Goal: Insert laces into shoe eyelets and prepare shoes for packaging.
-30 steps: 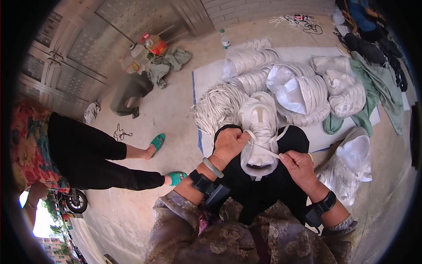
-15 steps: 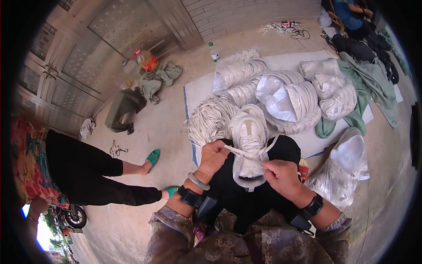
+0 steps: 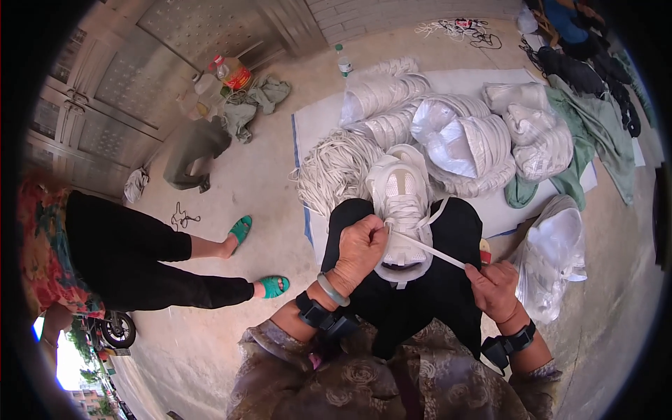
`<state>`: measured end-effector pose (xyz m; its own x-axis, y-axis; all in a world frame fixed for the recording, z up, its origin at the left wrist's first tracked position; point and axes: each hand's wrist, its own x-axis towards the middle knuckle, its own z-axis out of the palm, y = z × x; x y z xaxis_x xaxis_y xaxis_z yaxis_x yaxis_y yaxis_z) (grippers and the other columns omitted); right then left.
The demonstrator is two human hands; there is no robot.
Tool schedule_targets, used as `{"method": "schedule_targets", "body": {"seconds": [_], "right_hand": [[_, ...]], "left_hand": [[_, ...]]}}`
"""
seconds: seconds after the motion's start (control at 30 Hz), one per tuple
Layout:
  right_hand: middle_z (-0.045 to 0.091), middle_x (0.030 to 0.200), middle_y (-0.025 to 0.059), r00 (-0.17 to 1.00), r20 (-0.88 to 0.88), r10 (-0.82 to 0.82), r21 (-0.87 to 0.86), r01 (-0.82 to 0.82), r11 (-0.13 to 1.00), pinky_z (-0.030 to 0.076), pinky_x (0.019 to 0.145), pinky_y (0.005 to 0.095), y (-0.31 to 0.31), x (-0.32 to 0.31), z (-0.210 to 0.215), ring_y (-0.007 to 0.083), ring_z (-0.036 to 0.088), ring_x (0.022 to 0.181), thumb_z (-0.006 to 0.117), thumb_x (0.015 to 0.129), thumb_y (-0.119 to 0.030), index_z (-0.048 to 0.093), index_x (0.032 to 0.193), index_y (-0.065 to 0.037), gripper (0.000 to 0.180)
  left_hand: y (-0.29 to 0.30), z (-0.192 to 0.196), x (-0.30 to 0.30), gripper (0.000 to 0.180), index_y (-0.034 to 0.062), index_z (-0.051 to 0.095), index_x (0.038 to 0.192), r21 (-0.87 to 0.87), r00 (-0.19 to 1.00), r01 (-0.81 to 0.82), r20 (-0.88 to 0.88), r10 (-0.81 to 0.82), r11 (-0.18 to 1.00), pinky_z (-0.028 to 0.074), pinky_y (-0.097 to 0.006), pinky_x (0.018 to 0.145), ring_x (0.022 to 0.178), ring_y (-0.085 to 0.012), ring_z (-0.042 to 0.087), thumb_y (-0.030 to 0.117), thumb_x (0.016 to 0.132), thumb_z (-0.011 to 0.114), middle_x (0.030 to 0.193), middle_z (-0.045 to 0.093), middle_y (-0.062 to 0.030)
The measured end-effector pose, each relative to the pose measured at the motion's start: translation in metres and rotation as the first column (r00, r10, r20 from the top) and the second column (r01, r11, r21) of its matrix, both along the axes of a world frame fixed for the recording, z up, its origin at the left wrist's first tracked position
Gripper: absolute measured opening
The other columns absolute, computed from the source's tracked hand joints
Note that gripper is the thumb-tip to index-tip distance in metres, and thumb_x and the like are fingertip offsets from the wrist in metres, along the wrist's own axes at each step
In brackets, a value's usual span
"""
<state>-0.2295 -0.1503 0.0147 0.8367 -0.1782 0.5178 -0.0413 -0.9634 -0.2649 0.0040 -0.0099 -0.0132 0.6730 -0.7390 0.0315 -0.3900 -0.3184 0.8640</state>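
Shoe point(image 3: 400, 171), pale, sat between the person's black-clad legs point(image 3: 457, 231), toe pointing away | left hand point(image 3: 362, 243) pinched lace point(image 3: 435, 251) at its left side | right hand point(image 3: 494, 288), near the shoe half a second earlier, had pulled well out rightward, gripping lace stretched straight

On the floor point(image 3: 210, 343), a white sheet point(image 3: 315, 119) carries loose laces point(image 3: 336, 171) and wrapped bundles point(image 3: 488, 143)
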Motion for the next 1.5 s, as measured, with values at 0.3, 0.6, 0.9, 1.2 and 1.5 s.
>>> {"method": "schedule_targets", "body": {"seconds": [0.3, 0.6, 0.9, 1.2, 1.5], "right_hand": [[0.057, 0.070, 0.0120, 0.984, -0.174, -0.040, 0.833, 0.169, 0.527, 0.044, 0.049, 0.0272, 0.009, 0.043, -0.011, 0.0194, 0.059, 0.056, 0.057, 0.080, -0.004, 0.047, 0.089, -0.002, 0.014], [0.058, 0.073, 0.0126, 0.957, -0.276, -0.084, 0.671, 0.255, 0.697, 0.048, 0.060, 0.0368, 0.022, 0.084, -0.009, 0.0292, 0.061, 0.067, 0.068, 0.070, -0.023, 0.046, 0.098, -0.005, 0.040], [0.057, 0.072, 0.0112, 0.951, -0.292, -0.107, 0.681, 0.285, 0.675, 0.048, 0.060, 0.0354, 0.023, 0.078, -0.006, 0.0280, 0.061, 0.067, 0.070, 0.070, -0.021, 0.046, 0.095, -0.006, 0.038], [0.056, 0.070, 0.0111, 0.978, -0.173, -0.116, 0.662, 0.203, 0.722, 0.047, 0.056, 0.0359, 0.023, 0.076, -0.016, 0.0290, 0.060, 0.063, 0.065, 0.073, -0.015, 0.044, 0.094, -0.007, 0.031], [0.055, 0.064, 0.0106, 0.966, -0.211, -0.148, 0.695, 0.255, 0.672, 0.044, 0.051, 0.0348, 0.006, 0.045, -0.009, 0.0278, 0.057, 0.057, 0.060, 0.076, -0.005, 0.048, 0.093, -0.007, 0.021]], "left_hand": [[0.005, -0.004, 0.004, 0.008, 0.0006, 0.054, 0.079, 0.003, 0.999, 0.007, -0.042, -0.007, 1.000, 0.039, -0.021, 0.050, 0.057, -0.0032, 0.045, 0.007, 0.080, 0.059, 0.060, 0.053, 0.0008], [0.002, -0.011, 0.005, 0.013, 0.0036, 0.054, 0.081, -0.065, 0.999, -0.029, -0.028, 0.028, 0.997, 0.043, -0.029, 0.049, 0.047, -0.0172, 0.051, 0.011, 0.074, 0.063, 0.056, 0.053, -0.0074], [0.001, -0.009, 0.007, 0.012, 0.0030, 0.054, 0.081, -0.047, 0.999, -0.028, 0.034, 0.030, 0.998, 0.045, -0.031, 0.050, 0.049, -0.0210, 0.054, 0.010, 0.075, 0.061, 0.057, 0.055, -0.0088], [0.002, -0.006, 0.004, 0.019, 0.0029, 0.051, 0.087, -0.004, 1.000, -0.001, 0.003, 0.001, 1.000, 0.043, -0.027, 0.050, 0.052, -0.0130, 0.050, 0.008, 0.073, 0.063, 0.060, 0.053, -0.0044], [0.007, 0.006, 0.003, 0.034, 0.0037, 0.048, 0.096, 0.119, 1.000, 0.017, -0.022, -0.014, 0.993, 0.041, -0.023, 0.050, 0.055, -0.0089, 0.047, 0.009, 0.069, 0.067, 0.066, 0.050, -0.0017]]}}
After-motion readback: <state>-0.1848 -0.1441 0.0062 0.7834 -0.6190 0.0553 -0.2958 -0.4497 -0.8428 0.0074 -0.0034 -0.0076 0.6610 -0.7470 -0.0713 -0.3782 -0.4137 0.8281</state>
